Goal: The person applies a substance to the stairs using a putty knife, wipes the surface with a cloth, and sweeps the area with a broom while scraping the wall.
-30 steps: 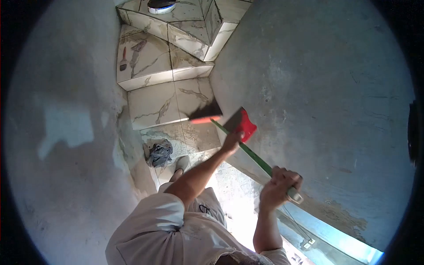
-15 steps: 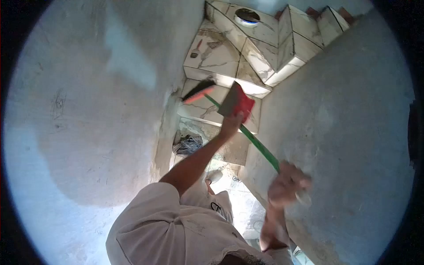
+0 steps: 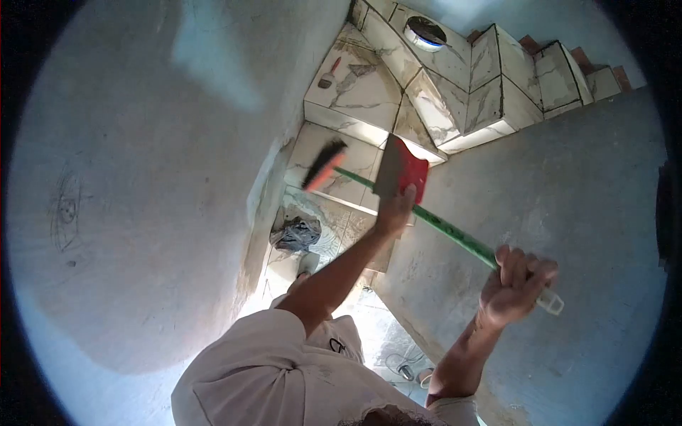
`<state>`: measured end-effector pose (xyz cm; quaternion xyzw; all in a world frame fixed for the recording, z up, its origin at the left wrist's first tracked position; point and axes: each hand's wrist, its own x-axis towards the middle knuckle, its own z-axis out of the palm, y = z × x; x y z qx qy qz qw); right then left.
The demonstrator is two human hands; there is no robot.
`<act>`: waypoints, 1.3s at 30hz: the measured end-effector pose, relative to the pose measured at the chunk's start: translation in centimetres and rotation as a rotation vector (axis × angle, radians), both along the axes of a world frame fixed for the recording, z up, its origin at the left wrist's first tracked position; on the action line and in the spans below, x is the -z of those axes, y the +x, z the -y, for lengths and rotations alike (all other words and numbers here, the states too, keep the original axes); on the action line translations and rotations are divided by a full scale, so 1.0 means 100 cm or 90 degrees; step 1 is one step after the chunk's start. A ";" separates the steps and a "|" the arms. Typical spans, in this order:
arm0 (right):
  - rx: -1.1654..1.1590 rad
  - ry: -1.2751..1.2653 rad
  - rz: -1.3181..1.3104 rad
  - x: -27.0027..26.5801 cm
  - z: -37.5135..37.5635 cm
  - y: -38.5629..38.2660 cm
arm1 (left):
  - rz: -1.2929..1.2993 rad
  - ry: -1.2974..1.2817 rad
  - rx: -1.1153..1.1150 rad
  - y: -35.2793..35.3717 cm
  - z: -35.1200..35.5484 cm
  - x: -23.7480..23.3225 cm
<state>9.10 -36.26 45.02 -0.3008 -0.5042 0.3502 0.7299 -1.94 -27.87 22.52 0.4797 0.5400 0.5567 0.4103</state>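
My left hand (image 3: 395,211) is closed on a red dustpan (image 3: 413,172) with a flat, grey, dirty-looking face, held up over the tiled steps. The green handle of a broom (image 3: 455,233) passes right at that hand and slants down to the right. My right hand (image 3: 517,282) is wrapped round the upper end of the handle, its white hanging tip sticking out past the fist. At the far end, the broom head (image 3: 325,165), orange with dark bristles, is over a marble-patterned step (image 3: 302,149).
Upper tiled steps (image 3: 355,96) turn right between two bare plaster walls (image 3: 163,177). A paintbrush (image 3: 329,74) and a grey triangular piece (image 3: 362,70) lie on one step. Above stands a white bucket (image 3: 425,34) with dark contents. A crumpled grey bag (image 3: 297,234) lies lower down.
Both hands have moved right in view, with the dustpan and broom. The right hand is also higher, and the broom head is tilted more steeply. The view has shifted.
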 end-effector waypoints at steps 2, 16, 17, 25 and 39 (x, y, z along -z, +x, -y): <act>0.160 0.040 0.314 0.030 -0.035 0.000 | -0.311 -0.037 0.111 -0.037 -0.038 0.037; 0.102 -0.077 0.009 0.072 -0.137 -0.034 | -0.075 -0.012 -0.032 -0.060 -0.124 0.082; 0.102 -0.078 0.009 0.083 -0.141 -0.037 | -0.064 0.012 0.003 -0.067 -0.130 0.097; 0.070 -0.056 -0.011 0.041 -0.111 -0.033 | 0.006 0.009 0.049 -0.030 -0.113 0.071; 0.278 -0.135 0.084 0.008 -0.040 0.004 | 0.157 -0.015 0.234 0.033 -0.066 0.008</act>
